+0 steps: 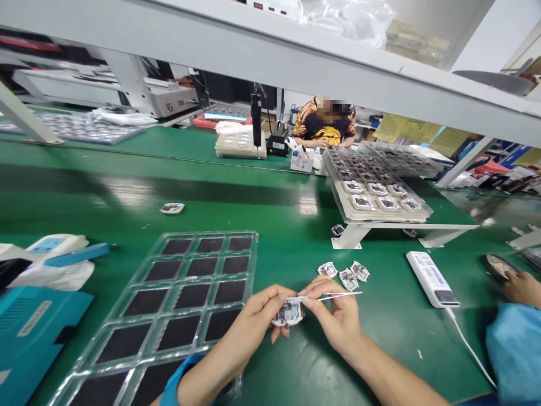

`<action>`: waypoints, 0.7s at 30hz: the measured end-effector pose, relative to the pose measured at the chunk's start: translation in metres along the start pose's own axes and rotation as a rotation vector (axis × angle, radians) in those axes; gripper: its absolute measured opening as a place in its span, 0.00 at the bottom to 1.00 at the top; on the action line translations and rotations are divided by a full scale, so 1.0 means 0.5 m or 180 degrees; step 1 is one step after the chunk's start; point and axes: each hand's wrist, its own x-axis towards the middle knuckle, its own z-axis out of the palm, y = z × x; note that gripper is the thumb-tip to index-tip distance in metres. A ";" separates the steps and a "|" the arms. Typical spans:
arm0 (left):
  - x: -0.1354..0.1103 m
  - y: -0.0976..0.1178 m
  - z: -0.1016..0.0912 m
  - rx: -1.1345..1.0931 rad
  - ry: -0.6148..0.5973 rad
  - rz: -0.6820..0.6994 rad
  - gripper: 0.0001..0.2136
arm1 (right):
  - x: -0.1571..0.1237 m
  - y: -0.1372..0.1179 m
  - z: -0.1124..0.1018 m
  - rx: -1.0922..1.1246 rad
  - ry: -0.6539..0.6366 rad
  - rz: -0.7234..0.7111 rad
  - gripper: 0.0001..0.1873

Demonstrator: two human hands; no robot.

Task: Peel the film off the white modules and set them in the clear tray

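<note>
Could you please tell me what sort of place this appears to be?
It looks like an electronics assembly workshop: a long green workbench, clear trays of small circuit modules, and tweezers held in the right hand, with a module in the left hand.

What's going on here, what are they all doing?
At a green workbench, a person pinches a small circuit module in the left hand, while the right hand holds fine tweezers against it. Three similar modules lie nearby, beside a clear tray with dark pads. A co-worker sits across the bench.
</note>
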 end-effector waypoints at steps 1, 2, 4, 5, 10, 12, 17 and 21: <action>0.000 -0.001 0.000 0.0022 -0.0013 0.0007 0.20 | 0.000 0.000 0.000 0.0038 -0.0018 0.0045 0.04; 0.000 -0.001 0.000 0.0039 -0.0031 0.0015 0.20 | -0.001 0.000 0.000 0.0070 -0.0050 0.0083 0.04; 0.000 -0.002 0.000 0.0058 -0.0075 0.0043 0.21 | -0.002 -0.001 0.000 0.0076 -0.0130 0.0098 0.05; 0.000 -0.002 0.000 0.0067 -0.0100 0.0054 0.22 | -0.003 -0.001 -0.001 0.0047 -0.0166 0.0061 0.06; 0.002 -0.001 0.000 0.0067 -0.0137 -0.0018 0.22 | -0.006 -0.003 -0.002 -0.0025 -0.0233 0.0047 0.07; 0.002 0.000 0.000 0.0051 -0.0139 -0.0062 0.23 | -0.006 -0.003 -0.002 0.0021 -0.0214 0.0144 0.07; 0.002 0.000 -0.001 0.0075 -0.0187 -0.0091 0.23 | -0.007 0.001 -0.002 0.0119 -0.0145 0.0153 0.07; 0.004 -0.005 -0.001 0.0125 -0.0222 -0.0037 0.23 | -0.012 0.006 -0.001 0.0073 -0.0093 0.0106 0.08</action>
